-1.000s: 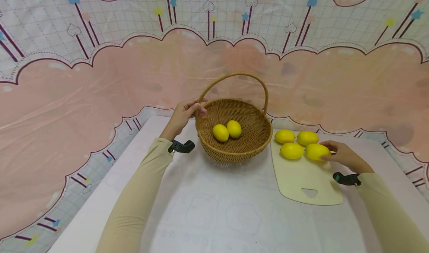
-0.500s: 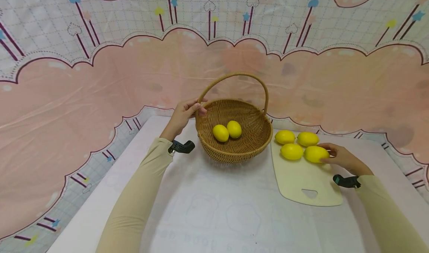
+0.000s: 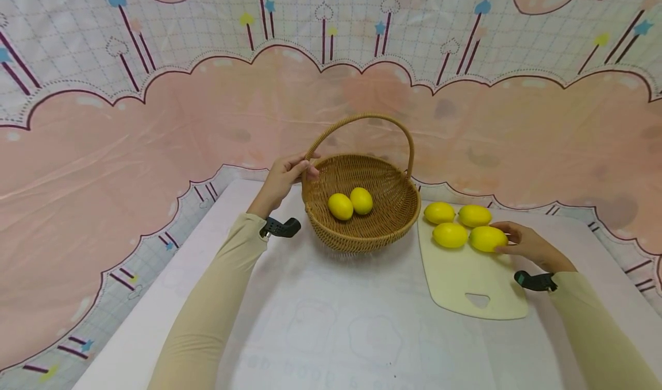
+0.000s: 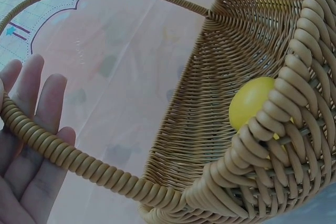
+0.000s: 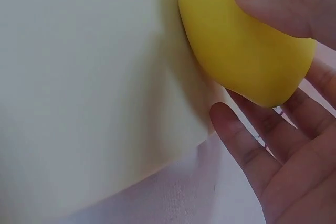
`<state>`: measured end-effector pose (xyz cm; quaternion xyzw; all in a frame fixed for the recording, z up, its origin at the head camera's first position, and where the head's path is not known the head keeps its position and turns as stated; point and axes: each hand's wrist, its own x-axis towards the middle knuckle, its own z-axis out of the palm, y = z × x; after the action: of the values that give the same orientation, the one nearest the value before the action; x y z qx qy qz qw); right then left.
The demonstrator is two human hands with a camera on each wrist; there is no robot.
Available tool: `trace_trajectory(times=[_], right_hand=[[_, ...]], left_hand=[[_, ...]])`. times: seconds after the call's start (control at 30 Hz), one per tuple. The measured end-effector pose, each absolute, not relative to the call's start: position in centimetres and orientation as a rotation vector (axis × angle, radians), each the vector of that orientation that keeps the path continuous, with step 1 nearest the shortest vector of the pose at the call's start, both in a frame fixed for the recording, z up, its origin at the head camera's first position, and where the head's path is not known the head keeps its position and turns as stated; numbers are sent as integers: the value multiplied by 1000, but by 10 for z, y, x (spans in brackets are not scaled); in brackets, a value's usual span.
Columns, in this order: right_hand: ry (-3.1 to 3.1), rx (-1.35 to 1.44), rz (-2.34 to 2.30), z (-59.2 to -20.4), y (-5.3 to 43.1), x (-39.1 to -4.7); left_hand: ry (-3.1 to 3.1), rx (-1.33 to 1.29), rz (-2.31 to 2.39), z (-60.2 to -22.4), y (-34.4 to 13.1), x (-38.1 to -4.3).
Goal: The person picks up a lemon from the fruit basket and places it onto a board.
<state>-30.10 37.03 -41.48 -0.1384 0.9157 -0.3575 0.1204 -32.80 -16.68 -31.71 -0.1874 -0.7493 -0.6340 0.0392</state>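
My left hand (image 3: pixel 281 180) holds the brown wicker basket (image 3: pixel 331 235) by the left foot of its handle (image 4: pixel 68 158). In the left wrist view the fingers pass behind the handle, and the thumb is mostly cut off. Two yellow lemons (image 3: pixel 340 207) lie inside the basket. To its right, several lemons (image 3: pixel 450 235) rest on a cream cutting board (image 3: pixel 468 275). My right hand (image 3: pixel 532 247) grips the front right lemon (image 3: pixel 488 239) at its right end. The right wrist view shows the thumb across that lemon (image 5: pixel 241 35) and fingers by its far side and tip.
A white table (image 3: pixel 320 309) carries everything and ends at a pink patterned backdrop (image 3: pixel 238 108) just behind the basket. The board has a cut-out hole (image 3: pixel 478 300) near its front edge. Black straps with camera mounts (image 3: pixel 281 227) sit on both wrists.
My right hand and the lemon at its fingers have shifted very slightly left and nearer. The left hand and the basket stay in place.
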Motion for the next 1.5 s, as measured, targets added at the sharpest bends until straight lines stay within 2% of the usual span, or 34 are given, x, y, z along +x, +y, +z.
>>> trace_trajectory(times=[0.63, 1.23, 1.5], right_hand=[[2637, -343, -1089, -419, 370, -304], [2632, -455, -1052, -418, 374, -306], [2633, -409, -1056, -420, 372, -306]], left_hand=[[-2309, -570, -1938, -317, -167, -328], [-2307, -583, -1926, -316, -167, -328], [-2323, -558, -1915, -315, -167, -327]])
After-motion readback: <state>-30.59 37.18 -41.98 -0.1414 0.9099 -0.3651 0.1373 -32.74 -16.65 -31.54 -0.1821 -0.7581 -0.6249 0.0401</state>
